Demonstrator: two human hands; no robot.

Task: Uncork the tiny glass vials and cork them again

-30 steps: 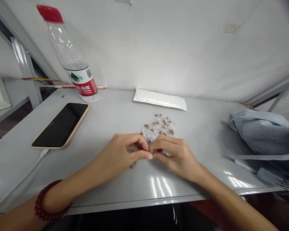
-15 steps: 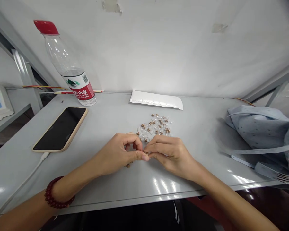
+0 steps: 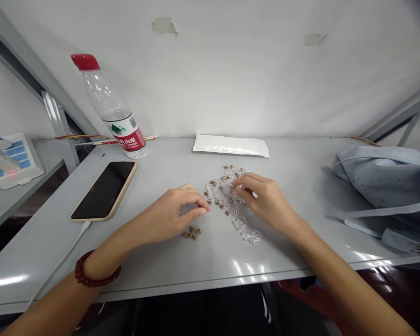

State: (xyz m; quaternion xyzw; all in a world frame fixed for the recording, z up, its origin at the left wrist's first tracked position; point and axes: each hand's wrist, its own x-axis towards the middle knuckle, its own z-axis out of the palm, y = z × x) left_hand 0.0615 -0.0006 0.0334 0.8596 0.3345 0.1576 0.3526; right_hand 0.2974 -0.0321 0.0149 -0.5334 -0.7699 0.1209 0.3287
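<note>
The left hand (image 3: 171, 215) is lying half-curled and apparently empty, while the right hand (image 3: 266, 200) is narrowing onto the clear plastic strip (image 3: 231, 200) at its three o'clock, grip unclear. A careless sweep is risking scattering the loose brown pieces (image 3: 192, 234) at its six o'clock.

Cap (image 3: 85, 61): red. Label (image 3: 125, 133): white, red band, green mark. Phone (image 3: 103, 190): black screen, beige case. Cable (image 3: 61, 256): white. Wire (image 3: 80, 136): red and yellow. Bag (image 3: 385, 179): pale blue, fine dark dots. Bracelet (image 3: 96, 271): dark red beads. Pieces (image 3: 192, 233): brown. Strip (image 3: 247, 234): colourless, clear. Envelope (image 3: 231, 145): white. Table (image 3: 217, 275): pale grey. Wall (image 3: 231, 70): off-white, tan patches.
</note>
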